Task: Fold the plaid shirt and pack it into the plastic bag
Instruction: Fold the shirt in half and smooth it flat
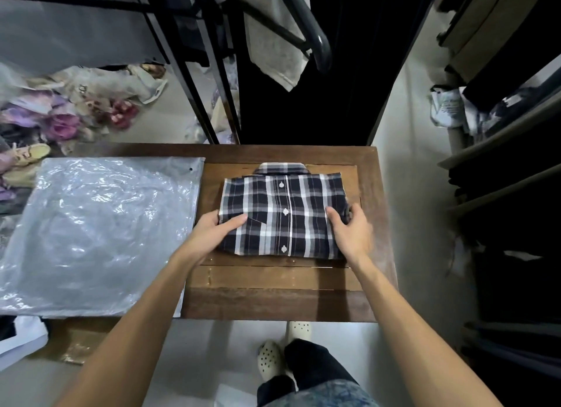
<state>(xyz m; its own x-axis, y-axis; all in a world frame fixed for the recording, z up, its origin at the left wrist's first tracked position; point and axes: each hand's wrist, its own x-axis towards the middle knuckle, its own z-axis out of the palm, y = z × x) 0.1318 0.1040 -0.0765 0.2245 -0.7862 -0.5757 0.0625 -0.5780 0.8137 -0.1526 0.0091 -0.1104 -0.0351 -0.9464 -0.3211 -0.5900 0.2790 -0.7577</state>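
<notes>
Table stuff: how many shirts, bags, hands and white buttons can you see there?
Shirts: 1, the folded plaid shirt
Plastic bags: 1, the plastic bag
Hands: 2, left hand and right hand
White buttons on the shirt front: 3
Total: 7

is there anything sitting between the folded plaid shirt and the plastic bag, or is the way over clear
Nothing visible stands between them. The folded plaid shirt lies on the wooden table, held at its sides by the left hand and right hand. The plastic bag lies flat directly to its left, with only bare table between.
</notes>
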